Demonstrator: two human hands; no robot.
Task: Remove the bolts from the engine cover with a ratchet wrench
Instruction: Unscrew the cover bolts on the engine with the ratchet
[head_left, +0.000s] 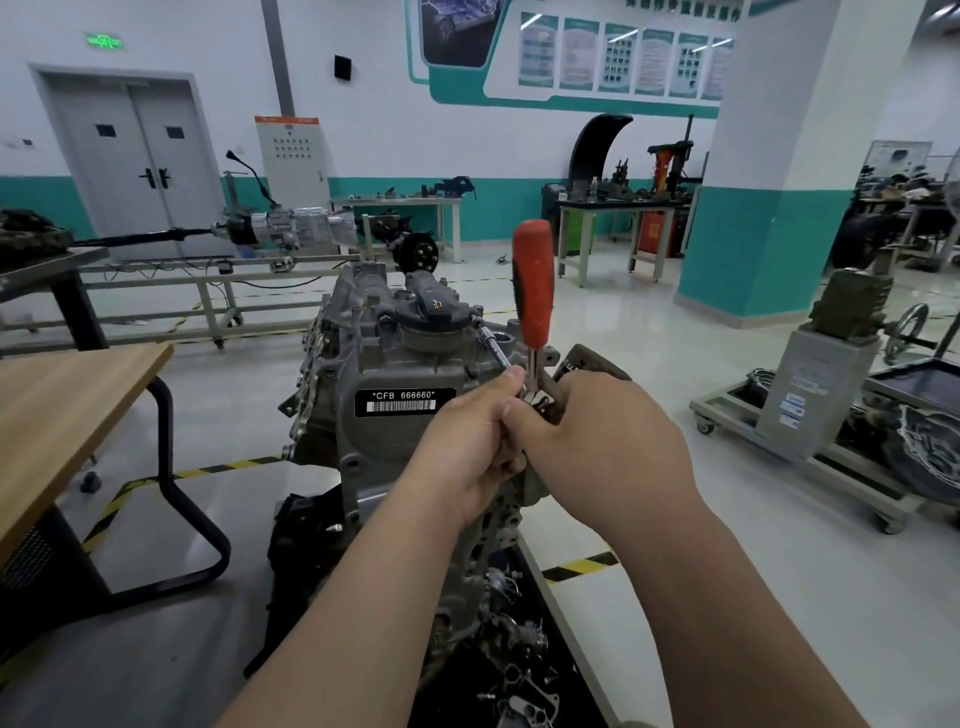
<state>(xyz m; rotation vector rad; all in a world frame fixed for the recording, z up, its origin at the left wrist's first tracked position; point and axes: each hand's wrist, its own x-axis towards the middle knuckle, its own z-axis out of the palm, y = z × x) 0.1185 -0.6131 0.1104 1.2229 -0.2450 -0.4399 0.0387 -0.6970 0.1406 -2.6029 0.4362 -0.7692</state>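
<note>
My left hand (467, 447) pinches the extension (492, 347), I judge to keep it square on the bolt (475, 318) at the cover's (415, 332) right edge. My right hand (608, 436) curls round the ratchet (532, 291) head, handle upright.

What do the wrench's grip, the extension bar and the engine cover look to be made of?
Ratchet wrench grip: orange rubber or plastic with a black strip, matte. Extension bar: bright steel, probably chromed, with glints. Engine cover: dull grey cast metal, likely aluminium, rough-surfaced.
</note>
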